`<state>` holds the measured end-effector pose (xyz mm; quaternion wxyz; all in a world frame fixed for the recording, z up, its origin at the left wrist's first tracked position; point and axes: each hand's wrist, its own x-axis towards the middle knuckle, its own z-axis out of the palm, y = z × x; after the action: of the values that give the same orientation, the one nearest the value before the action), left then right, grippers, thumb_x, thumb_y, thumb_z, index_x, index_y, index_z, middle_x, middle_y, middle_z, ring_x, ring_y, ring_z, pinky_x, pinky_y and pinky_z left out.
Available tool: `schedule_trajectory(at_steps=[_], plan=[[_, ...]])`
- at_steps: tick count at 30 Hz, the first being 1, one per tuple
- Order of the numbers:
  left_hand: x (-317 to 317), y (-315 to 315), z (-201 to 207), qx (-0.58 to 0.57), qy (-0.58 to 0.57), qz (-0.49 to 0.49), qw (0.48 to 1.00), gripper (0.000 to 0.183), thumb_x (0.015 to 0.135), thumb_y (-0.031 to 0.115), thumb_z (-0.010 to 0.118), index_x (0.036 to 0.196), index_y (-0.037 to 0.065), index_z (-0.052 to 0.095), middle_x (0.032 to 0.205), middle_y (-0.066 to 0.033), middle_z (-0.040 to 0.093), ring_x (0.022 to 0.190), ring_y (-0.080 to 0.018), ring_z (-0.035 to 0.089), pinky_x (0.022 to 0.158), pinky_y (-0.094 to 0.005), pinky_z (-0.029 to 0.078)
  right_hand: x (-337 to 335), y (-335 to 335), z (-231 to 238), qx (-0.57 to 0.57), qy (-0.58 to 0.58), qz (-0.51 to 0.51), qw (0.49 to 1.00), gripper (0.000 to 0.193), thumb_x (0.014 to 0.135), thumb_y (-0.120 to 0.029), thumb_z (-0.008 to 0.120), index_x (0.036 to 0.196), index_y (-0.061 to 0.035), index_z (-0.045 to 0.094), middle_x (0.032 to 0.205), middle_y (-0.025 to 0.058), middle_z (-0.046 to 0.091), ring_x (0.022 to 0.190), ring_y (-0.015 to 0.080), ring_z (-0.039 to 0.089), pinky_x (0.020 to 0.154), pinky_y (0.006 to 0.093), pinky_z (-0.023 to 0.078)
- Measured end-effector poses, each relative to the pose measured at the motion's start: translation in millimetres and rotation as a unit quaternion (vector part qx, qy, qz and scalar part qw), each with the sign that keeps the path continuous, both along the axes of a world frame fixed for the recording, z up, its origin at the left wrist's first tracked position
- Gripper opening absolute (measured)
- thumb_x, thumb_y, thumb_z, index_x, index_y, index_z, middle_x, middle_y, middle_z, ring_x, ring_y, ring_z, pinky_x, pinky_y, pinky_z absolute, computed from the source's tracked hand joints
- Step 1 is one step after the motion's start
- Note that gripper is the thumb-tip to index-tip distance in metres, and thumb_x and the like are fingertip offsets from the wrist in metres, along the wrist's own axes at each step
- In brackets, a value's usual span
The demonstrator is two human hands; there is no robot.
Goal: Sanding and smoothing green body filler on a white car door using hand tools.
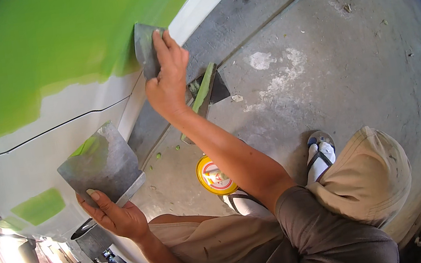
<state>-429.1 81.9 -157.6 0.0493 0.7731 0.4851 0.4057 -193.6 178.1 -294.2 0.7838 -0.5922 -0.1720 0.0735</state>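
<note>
A white vehicle body panel (78, 98) fills the upper left, with a broad coat of green filler (46, 52) spread over it. My right hand (169, 78) grips a thin grey putty spreader (145, 52), its blade laid against the panel by the right edge of the green coat. Lower and to the left, my left hand (118, 215) holds a flat grey metal mixing plate (102, 167) by its near edge, thumb on top. A dab of green filler lies on the plate's far left part. A smaller green patch (39, 207) shows lower on the bodywork.
Below my right forearm, a round tin (203, 175) with a yellow rim stands on the concrete floor (362, 69). A green-smeared strip (205, 89) lies beside the panel's lower edge. Along the floor runs a hose (290, 6). My sandalled feet are beside the tin; workshop clutter sits lower left.
</note>
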Motion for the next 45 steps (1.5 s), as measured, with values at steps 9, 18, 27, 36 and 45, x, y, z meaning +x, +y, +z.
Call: schedule_trajectory(at_steps=[9,18,27,36,45], plan=[[6,4,2,0.191,0.250,-0.053,0.948,0.045,0.112,0.001,0.052,0.157,0.005,0.052,0.161,-0.0294,0.040,0.142,-0.0386,0.052,0.114,-0.0452,0.050,-40,-18,1,0.008,0.020,0.092,0.996,0.088,0.065,0.019,0.050,0.151,0.0017,0.055,0.156,0.0279,0.049,0.126,0.0454,0.046,0.117,0.0468,0.036],[4,1,2,0.175,0.243,-0.055,0.953,0.046,0.112,0.001,0.051,0.158,0.005,0.050,0.161,-0.0283,0.040,0.141,-0.0383,0.053,0.112,-0.0460,0.053,60,-5,-13,-0.026,-0.051,-0.098,0.994,0.081,0.069,0.018,0.052,0.148,0.0016,0.057,0.154,0.0245,0.054,0.124,0.0425,0.045,0.115,0.0459,0.035],[-5,9,1,0.178,0.284,-0.046,0.941,0.053,0.109,0.000,0.055,0.160,0.006,0.047,0.163,-0.0281,0.038,0.144,-0.0393,0.050,0.114,-0.0459,0.050,115,20,-11,-0.021,-0.059,-0.189,0.980,0.081,0.066,0.016,0.051,0.146,0.0013,0.058,0.154,0.0236,0.054,0.115,0.0386,0.045,0.108,0.0455,0.037],[5,2,10,0.215,0.346,-0.033,0.913,0.067,0.097,-0.015,0.055,0.160,0.004,0.045,0.160,-0.0334,0.040,0.147,-0.0485,0.047,0.117,-0.0474,0.048,115,19,-4,-0.015,-0.015,-0.169,0.985,0.083,0.065,0.015,0.051,0.146,-0.0005,0.059,0.155,0.0224,0.054,0.111,0.0370,0.044,0.107,0.0437,0.037],[9,3,9,0.211,0.334,-0.048,0.917,0.061,0.102,-0.012,0.055,0.160,0.004,0.046,0.163,-0.0334,0.035,0.147,-0.0467,0.046,0.115,-0.0476,0.050,84,12,-3,-0.026,0.000,-0.112,0.993,0.091,0.066,0.019,0.048,0.153,-0.0058,0.055,0.160,0.0203,0.052,0.113,0.0334,0.042,0.104,0.0357,0.040]])
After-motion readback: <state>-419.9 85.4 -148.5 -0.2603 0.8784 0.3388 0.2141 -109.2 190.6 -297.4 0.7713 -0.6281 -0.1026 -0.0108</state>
